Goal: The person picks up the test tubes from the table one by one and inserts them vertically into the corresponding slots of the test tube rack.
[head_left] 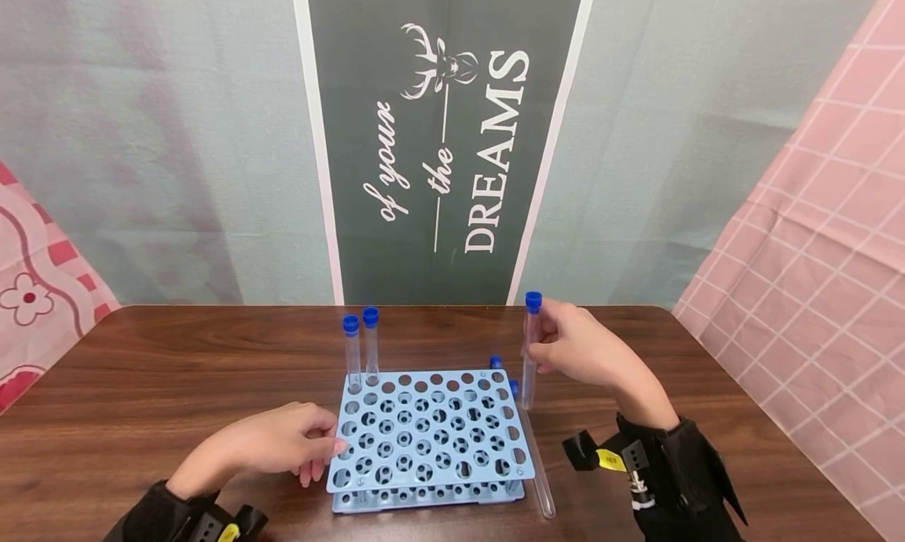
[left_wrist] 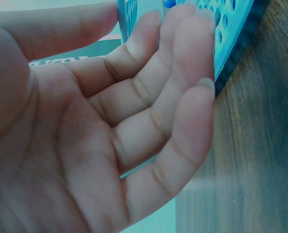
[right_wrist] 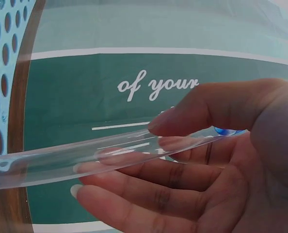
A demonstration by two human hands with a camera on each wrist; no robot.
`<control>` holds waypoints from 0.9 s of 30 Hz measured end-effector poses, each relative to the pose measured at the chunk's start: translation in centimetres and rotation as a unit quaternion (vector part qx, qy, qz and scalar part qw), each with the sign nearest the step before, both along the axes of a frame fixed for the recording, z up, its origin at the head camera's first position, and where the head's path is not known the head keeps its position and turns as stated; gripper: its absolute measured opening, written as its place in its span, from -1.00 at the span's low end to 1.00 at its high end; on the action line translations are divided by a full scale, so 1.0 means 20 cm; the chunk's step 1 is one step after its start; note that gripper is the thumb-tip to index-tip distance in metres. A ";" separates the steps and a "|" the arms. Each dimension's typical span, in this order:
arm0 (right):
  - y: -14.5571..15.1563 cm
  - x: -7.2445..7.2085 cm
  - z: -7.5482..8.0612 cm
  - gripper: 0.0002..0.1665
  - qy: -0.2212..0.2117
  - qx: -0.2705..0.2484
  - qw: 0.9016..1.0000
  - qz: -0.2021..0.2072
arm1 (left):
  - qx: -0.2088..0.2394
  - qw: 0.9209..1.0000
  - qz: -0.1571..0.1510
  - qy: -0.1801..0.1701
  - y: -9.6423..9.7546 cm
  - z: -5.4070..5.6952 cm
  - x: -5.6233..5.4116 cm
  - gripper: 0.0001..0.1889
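A light blue tube rack with many round holes sits on the brown table. Two clear blue-capped tubes stand in its far left corner. My right hand pinches a clear tube with a blue cap upright, just off the rack's far right corner; in the right wrist view the tube lies between thumb and fingers. My left hand rests with straight fingers against the rack's left side, and its fingertips touch the rack edge.
Two more blue-capped tubes lie on the table along the rack's right side, one reaching toward the front edge. A dark banner with white lettering hangs behind. Pink checked cloth borders the table on the right.
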State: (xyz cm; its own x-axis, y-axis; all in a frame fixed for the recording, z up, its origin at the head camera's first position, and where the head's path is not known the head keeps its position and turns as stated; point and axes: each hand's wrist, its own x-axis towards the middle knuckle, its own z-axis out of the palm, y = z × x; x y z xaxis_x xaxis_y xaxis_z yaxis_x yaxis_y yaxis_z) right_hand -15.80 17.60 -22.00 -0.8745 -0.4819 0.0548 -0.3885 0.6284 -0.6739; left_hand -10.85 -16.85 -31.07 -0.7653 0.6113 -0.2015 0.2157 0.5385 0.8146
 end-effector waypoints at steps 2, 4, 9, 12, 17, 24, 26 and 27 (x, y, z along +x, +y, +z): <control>-0.01 0.00 0.02 -0.90 -0.007 -0.001 1.000 0.002 | -0.001 1.000 0.002 -0.002 0.00 0.00 0.00 -0.71; -0.02 0.00 0.03 -0.90 -0.008 0.001 1.000 0.005 | 0.002 1.000 0.001 -0.004 0.00 0.00 0.00 -0.71; -0.05 -0.01 0.04 -0.89 -0.004 0.006 1.000 0.008 | 0.013 1.000 -0.004 -0.006 0.00 0.00 0.00 -0.71; -0.06 -0.02 0.04 -0.89 0.000 0.004 1.000 0.011 | 0.010 1.000 -0.003 -0.007 0.00 0.00 0.00 -0.71; -0.08 -0.02 0.04 -0.89 0.000 -0.007 1.000 0.020 | 0.001 1.000 -0.001 -0.008 0.00 0.00 0.00 -0.71; -0.12 -0.03 0.03 -0.87 -0.010 -0.020 0.999 0.025 | 0.013 1.000 -0.006 -0.006 0.00 -0.01 0.00 -0.71; -0.13 -0.03 0.03 -0.86 -0.010 -0.022 0.999 0.026 | 0.013 1.000 -0.006 -0.006 0.00 -0.01 0.00 -0.71; -0.14 -0.03 0.03 -0.86 -0.011 -0.023 0.999 0.026 | 0.013 1.000 -0.006 -0.006 0.00 -0.01 0.00 -0.71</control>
State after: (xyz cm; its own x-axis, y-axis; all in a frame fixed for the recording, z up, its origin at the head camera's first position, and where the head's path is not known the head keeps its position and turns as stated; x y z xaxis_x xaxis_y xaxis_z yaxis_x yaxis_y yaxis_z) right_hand -16.43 14.73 -21.50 -0.8491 -0.5250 0.0588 -0.4050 0.5754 -0.7105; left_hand -10.93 -16.84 -31.33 -0.7560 0.6249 -0.1945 0.2114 0.5144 0.8311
